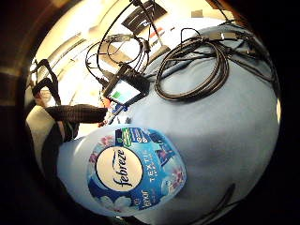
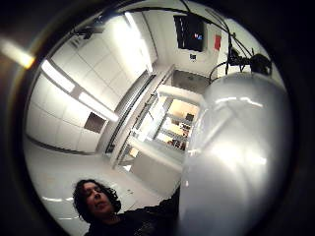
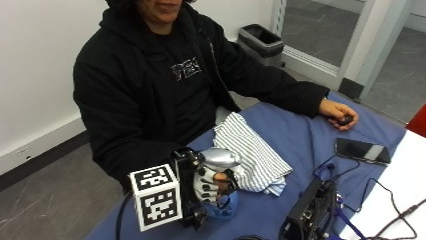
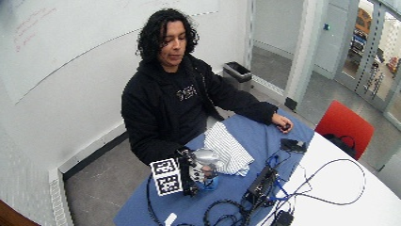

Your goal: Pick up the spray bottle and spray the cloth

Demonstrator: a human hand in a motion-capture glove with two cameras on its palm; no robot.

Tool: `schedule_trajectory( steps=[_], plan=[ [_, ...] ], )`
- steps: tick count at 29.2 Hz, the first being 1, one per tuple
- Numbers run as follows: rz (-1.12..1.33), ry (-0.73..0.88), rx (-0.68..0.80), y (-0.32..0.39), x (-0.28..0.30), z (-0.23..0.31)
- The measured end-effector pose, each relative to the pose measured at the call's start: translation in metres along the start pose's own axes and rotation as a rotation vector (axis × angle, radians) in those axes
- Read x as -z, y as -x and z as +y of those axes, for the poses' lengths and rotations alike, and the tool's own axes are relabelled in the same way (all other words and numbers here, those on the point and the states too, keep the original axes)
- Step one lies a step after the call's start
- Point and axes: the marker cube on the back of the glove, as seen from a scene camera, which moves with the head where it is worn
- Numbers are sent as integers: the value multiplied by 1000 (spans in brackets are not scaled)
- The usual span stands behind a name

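Note:
In the outside view my gloved right hand [image 3: 210,186] grips the neck of the spray bottle [image 3: 217,158], fingers curled round it below its silver head. The bottle stands upright, its blue base at the blue table cover [image 3: 299,135]; I cannot tell whether it touches. The striped cloth [image 3: 251,154] lies crumpled just beyond the bottle, almost against it. The little finger side view shows the bottle's blue Febreze label [image 1: 132,171] close to the palm. The silver head [image 2: 236,157] fills much of the thumb side view. The wide view shows the hand [image 4: 196,175], bottle [image 4: 204,157] and cloth [image 4: 227,149].
A black box [image 3: 309,210] with cables stands to the right of the bottle, and a phone [image 3: 363,150] lies farther along. The person's bare left hand [image 3: 338,114] rests on the table's far end over a small dark object. Coiled cables [image 1: 192,70] lie on the cover.

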Motion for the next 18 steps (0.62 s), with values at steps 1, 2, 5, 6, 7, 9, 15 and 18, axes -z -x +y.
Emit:
schedule_trajectory(
  steps=[1, 2, 5, 6, 7, 9, 15, 18],
  plan=[
    [7, 15, 3, 0, 6, 2],
    [11, 20, 9, 0, 8, 3],
    [5, -26, 37, 0, -6, -1],
    [6, -38, 44, 0, -9, -2],
    [13, -36, 47, -1, -6, -1],
    [33, -9, 48, -1, 7, 5],
    [29, 32, 51, -1, 15, 8],
    [-5, 84, 56, 3, 16, 7]
  ],
)
